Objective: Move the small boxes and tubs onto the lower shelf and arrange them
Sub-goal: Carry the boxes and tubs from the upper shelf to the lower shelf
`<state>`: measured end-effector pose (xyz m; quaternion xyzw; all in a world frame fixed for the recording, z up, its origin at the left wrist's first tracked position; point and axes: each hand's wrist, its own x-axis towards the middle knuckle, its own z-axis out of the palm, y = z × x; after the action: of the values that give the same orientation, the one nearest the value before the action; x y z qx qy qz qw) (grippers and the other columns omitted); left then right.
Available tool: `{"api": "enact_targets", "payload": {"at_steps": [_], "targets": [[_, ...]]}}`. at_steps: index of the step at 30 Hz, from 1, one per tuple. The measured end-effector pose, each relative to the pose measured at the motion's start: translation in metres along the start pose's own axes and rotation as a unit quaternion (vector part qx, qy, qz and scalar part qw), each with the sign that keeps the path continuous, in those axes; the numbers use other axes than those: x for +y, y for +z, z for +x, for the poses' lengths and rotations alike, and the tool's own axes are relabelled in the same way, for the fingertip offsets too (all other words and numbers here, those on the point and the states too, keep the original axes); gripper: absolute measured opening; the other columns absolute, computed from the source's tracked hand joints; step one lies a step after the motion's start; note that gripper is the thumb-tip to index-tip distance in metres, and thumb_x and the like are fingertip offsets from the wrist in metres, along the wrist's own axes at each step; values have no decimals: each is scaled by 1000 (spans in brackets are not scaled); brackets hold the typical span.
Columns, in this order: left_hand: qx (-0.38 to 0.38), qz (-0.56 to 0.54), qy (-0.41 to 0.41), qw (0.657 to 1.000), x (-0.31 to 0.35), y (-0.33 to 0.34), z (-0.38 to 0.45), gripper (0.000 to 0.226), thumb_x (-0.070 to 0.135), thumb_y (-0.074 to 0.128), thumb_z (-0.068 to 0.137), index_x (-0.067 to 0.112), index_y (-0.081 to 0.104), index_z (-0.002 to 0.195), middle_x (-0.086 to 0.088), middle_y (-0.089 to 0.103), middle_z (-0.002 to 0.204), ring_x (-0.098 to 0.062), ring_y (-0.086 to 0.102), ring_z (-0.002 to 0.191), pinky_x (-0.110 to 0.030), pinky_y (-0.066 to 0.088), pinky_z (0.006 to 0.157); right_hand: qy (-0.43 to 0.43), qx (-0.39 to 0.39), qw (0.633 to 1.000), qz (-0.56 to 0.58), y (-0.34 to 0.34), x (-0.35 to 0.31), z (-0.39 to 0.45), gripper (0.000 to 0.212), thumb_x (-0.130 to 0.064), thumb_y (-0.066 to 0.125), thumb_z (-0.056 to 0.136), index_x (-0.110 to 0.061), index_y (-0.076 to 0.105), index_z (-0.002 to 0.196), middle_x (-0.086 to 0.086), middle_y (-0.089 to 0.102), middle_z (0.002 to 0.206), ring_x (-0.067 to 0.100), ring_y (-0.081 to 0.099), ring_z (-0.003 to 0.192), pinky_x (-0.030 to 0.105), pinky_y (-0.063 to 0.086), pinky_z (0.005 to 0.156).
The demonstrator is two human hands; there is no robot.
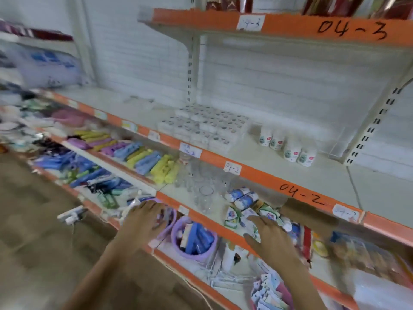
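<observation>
A block of several small white boxes and tubs (202, 127) stands on the wide shelf marked 04-2 (301, 194), with a few white bottles (288, 145) to its right. One level below, small packets (248, 214) lie on the lower shelf (214, 221). My left hand (146, 217) hovers with spread fingers over a purple tub rim at that shelf's front. My right hand (268, 237) is spread flat over the packets at the shelf edge. Neither hand holds anything that I can see. The view is blurred.
Clear glasses (201, 186) stand on the lower shelf behind my hands. A purple bucket (194, 240) with blue items sits on the level beneath. Coloured rolls (143, 156) fill the shelf to the left. Brown floor lies at the lower left.
</observation>
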<state>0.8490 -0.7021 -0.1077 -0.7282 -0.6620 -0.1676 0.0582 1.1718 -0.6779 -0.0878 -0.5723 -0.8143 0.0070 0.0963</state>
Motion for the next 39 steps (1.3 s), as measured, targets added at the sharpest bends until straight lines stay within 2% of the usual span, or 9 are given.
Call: {"api": "enact_targets", "payload": {"at_steps": [2, 5, 8, 11, 17, 23, 28, 33, 39], "targets": [[-4, 14, -62, 998, -41, -14, -21, 32, 41, 48, 70, 18, 67, 82, 0, 65, 74, -22, 66, 65, -28, 50, 47, -53, 2, 998, 20, 8, -40, 28, 45, -40, 60, 85, -19, 56, 124, 3, 60, 119, 26, 59, 106, 36, 51, 79], [-12, 15, -139, 990, -107, -35, -50, 44, 43, 45, 71, 12, 69, 92, -7, 67, 84, -28, 66, 79, -36, 53, 58, -135, -2, 990, 39, 18, -107, 72, 47, -43, 52, 89, -23, 46, 132, -1, 52, 131, 22, 51, 117, 33, 44, 91], [9, 15, -213, 977, -165, -64, -80, 37, 37, 54, 73, 12, 68, 96, -9, 66, 89, -30, 64, 88, -39, 52, 66, -195, -3, 978, 67, 26, -184, 112, 45, -40, 51, 90, -24, 45, 132, 0, 51, 132, 22, 49, 118, 34, 42, 91], [9, 25, -245, 969, -225, -88, -106, 47, 44, 40, 71, 13, 67, 95, -9, 66, 87, -32, 63, 86, -40, 53, 67, -229, -13, 969, 89, 34, -265, 145, 45, -40, 52, 90, -24, 44, 131, 0, 50, 131, 21, 46, 119, 33, 39, 91], [15, 46, -275, 960, -334, -113, -134, 56, 52, 36, 71, 15, 65, 101, -6, 65, 94, -31, 61, 91, -38, 49, 74, -277, -36, 953, 114, 52, -401, 185, 44, -40, 49, 91, -26, 42, 132, -4, 48, 131, 17, 45, 118, 30, 39, 87], [35, 48, -282, 958, -414, -120, -120, 58, 52, 36, 72, 15, 65, 106, -6, 65, 96, -30, 60, 94, -38, 48, 74, -277, -50, 954, 105, 62, -464, 236, 44, -41, 47, 92, -27, 42, 133, -8, 45, 135, 12, 43, 121, 28, 38, 88], [28, 30, -280, 959, -472, -103, -76, 38, 37, 60, 80, 16, 63, 111, -5, 63, 104, -29, 57, 105, -39, 47, 81, -268, -65, 954, 114, 82, -488, 298, 45, -40, 49, 91, -27, 41, 134, -9, 44, 135, 11, 43, 121, 28, 38, 87], [30, 37, -245, 968, -538, -86, 0, 36, 29, 69, 79, 13, 63, 111, -7, 64, 108, -30, 57, 105, -40, 47, 84, -247, -47, 959, 134, 99, -508, 386, 44, -40, 52, 90, -25, 45, 131, -7, 49, 130, 13, 46, 118, 29, 40, 89], [18, 55, -198, 979, -610, -82, 111, 39, 39, 55, 88, 24, 54, 124, 3, 56, 123, -17, 49, 115, -30, 41, 92, -239, 8, 959, 154, 98, -534, 510, 43, -40, 51, 89, -24, 49, 129, -7, 51, 129, 14, 48, 117, 25, 38, 88]]}}
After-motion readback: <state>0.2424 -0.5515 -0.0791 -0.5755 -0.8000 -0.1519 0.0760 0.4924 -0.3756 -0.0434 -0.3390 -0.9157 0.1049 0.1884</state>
